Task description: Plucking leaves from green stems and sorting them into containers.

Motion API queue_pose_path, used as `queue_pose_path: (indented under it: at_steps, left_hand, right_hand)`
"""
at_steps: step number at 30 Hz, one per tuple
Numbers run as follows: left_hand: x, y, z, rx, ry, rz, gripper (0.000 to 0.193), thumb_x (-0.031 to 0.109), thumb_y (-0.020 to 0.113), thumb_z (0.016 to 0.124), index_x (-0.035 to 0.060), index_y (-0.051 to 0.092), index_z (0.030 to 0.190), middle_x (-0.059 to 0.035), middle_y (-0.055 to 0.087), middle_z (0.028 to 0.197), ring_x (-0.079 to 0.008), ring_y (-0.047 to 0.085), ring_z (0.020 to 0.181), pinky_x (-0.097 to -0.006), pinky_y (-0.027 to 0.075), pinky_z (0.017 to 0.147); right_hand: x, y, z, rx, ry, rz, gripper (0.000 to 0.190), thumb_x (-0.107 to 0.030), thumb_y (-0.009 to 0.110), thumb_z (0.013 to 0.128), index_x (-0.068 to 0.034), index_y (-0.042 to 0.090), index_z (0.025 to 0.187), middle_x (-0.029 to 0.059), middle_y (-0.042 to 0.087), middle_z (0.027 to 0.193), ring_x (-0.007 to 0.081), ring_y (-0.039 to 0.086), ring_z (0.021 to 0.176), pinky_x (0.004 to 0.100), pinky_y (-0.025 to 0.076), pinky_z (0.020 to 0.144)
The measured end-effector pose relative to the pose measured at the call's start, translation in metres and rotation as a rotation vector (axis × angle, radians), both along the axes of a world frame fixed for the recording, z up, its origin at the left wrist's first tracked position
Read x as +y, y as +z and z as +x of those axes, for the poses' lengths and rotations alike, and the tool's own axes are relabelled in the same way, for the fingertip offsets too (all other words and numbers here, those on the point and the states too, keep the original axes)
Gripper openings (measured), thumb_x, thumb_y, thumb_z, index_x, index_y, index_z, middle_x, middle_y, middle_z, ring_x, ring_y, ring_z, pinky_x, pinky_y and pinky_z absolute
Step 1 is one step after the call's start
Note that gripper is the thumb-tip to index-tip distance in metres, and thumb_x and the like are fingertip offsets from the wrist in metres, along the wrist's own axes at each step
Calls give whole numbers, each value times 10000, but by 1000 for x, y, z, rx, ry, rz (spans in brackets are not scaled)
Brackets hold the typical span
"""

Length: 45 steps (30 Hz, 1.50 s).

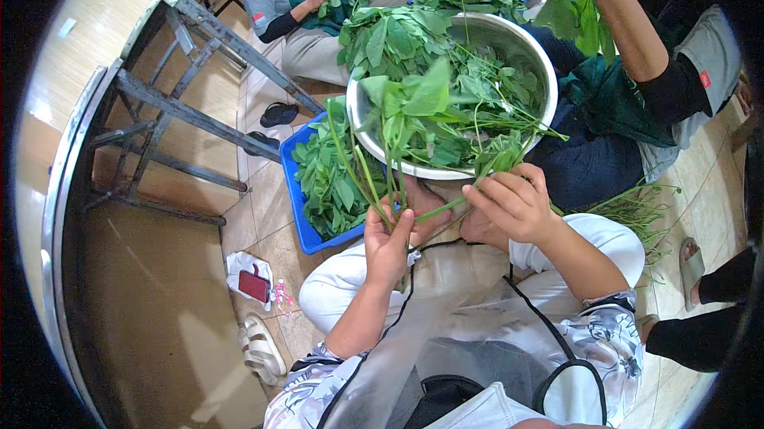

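My left hand [388, 238] grips several upright green leafy stems [391, 172] above my crossed feet. My right hand [516, 202] is to its right, its fingers closed on green leaves [503, 153] beside the rim of a large metal basin [439, 172]; one green stem runs between the two hands. The basin holds a heap of leafy stems [477, 106], with a bundle of leaves [397, 41] over its far left side. To the left, a blue plastic crate [303, 229] holds green leaves [325, 178].
Metal table frames [203, 118] stand at the left. A red phone-like object [254, 286] and white sandals [261, 348] lie on the tiled floor. One person sits at the far left, another person's arm [632, 29] reaches in at the right. Bare stems [644, 220] lie right of my knee.
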<state>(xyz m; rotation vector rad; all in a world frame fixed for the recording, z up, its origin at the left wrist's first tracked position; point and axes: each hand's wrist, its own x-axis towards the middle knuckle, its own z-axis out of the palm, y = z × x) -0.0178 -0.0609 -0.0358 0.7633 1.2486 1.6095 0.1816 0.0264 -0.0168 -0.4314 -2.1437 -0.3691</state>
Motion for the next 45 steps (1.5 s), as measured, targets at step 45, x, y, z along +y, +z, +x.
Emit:
queue_pose_path:
  at_steps: [45]
  left_hand:
    - [3, -3, -1, 48, -245, -209, 115, 132, 574, 810, 68, 541, 900, -9, 555, 749, -65, 511, 572, -189, 363, 437]
  right_hand:
    - [-13, -3, -11, 58, 616, -805, 89, -94, 562, 754, -72, 581, 838, 24, 559, 823, 190, 523, 831, 410, 305, 900]
